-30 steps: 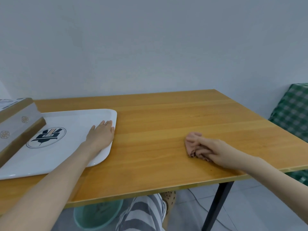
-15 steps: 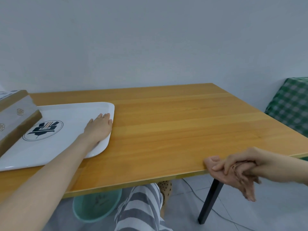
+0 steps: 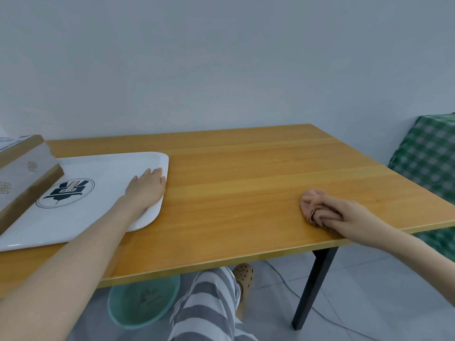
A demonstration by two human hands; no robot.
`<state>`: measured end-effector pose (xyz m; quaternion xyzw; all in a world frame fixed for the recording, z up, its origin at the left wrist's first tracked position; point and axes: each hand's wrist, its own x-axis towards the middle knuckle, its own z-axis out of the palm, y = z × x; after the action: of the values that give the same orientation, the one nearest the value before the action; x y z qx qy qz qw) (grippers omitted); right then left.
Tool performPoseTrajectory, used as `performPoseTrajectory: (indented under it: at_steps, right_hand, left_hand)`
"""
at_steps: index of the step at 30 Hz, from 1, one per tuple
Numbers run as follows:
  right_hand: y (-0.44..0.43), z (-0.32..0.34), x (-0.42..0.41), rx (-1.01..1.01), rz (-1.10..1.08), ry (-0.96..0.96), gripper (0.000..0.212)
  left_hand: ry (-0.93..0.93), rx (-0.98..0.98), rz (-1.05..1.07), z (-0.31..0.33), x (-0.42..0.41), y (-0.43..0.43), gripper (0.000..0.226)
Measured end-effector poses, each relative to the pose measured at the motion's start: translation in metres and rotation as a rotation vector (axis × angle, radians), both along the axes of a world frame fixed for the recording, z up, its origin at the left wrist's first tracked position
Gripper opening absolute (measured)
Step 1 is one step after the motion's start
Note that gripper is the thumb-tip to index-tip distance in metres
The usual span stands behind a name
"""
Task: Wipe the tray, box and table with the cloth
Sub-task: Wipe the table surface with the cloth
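Note:
A white tray (image 3: 103, 168) with a dark round logo lies on the left of the wooden table (image 3: 234, 173). A grey and brown box (image 3: 22, 168) stands on the tray's left part, cut off by the frame edge. My left hand (image 3: 147, 188) rests flat on the tray's right end, fingers straight. My right hand (image 3: 344, 212) grips a bunched pink cloth (image 3: 310, 200) and presses it on the table near the front right edge.
A green bin (image 3: 142, 301) stands on the floor under the table, beside my striped trouser leg and a tan shoe. A green checked cloth (image 3: 428, 153) covers something to the right of the table. A black table leg (image 3: 312, 289) and a cable are below.
Half a second ago my right hand held the cloth in the air off the table's front edge. Now it is back on the tabletop with the cloth. My left hand stays on the tray.

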<state>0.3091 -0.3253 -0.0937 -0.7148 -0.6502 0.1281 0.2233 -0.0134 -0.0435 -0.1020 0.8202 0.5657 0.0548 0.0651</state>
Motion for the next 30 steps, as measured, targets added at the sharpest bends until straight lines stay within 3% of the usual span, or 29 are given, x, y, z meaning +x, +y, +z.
performPoseTrajectory:
  at_steps: [7,14,26,30]
  right_hand:
    - [-0.019,-0.006,-0.030,0.010,0.192,0.120,0.048]
    - [0.035,0.011,-0.048,-0.209,0.303,-0.032,0.047]
    - [0.207,0.006,-0.076,-0.147,0.151,-0.063,0.031]
    - [0.240,0.006,-0.095,-0.189,0.115,-0.190,0.035]
  left_hand:
    - [0.004,-0.006,0.008,0.000,0.001,0.000,0.050]
    - [0.003,-0.002,0.006,0.000,0.001,0.002,0.050]
    - [-0.020,0.009,-0.016,-0.004,-0.002,0.006,0.050]
    - [-0.034,0.036,-0.020,-0.007,-0.001,0.008,0.049]
